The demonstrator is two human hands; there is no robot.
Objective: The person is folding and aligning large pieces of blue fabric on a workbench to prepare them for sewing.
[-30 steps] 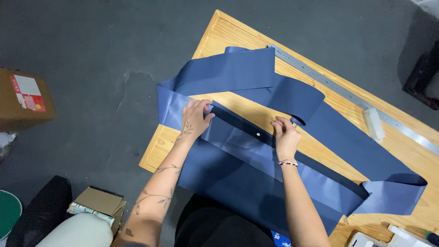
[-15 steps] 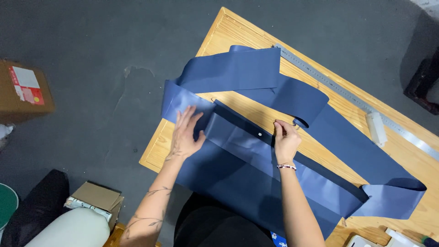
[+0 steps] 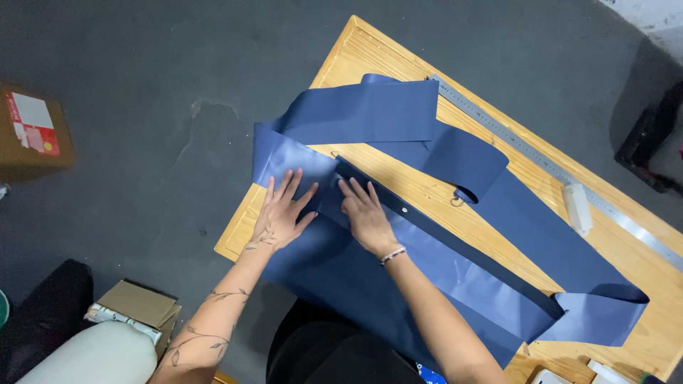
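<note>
at the far left edge of the frame a brown cardboard box [image 3: 32,131] with a pale label sits on the dark floor [image 3: 142,85]. in the lower left corner lie a smaller flattened carton [image 3: 139,304] and a pale rounded object [image 3: 92,355], with a black shape beside them.

moving toward the centre, the left hand [image 3: 281,213] lies flat, palm down and fingers spread, on a long strip of blue sheet material [image 3: 398,249], near the strip's left end at the near-left edge of the wooden bench [image 3: 377,53]. just to its right, the right hand [image 3: 364,212] also rests flat and open on the same strip, fingers pointing up the frame toward the folded edge; a beaded bracelet [image 3: 393,254] circles its wrist. neither hand is gripping anything; both press down on the sheet, close together but not touching.

the blue material runs diagonally from centre frame to the lower right, where it folds back on itself, and a second band loops across the upper middle of the bench. a small metal ring [image 3: 455,201] lies on the bare wood between the bands.

further right, a long metal ruler [image 3: 541,160] lies along the bench's far edge, with a small white block [image 3: 576,206] just beside it. a dark object [image 3: 651,139] stands on the floor at the right edge.
</note>
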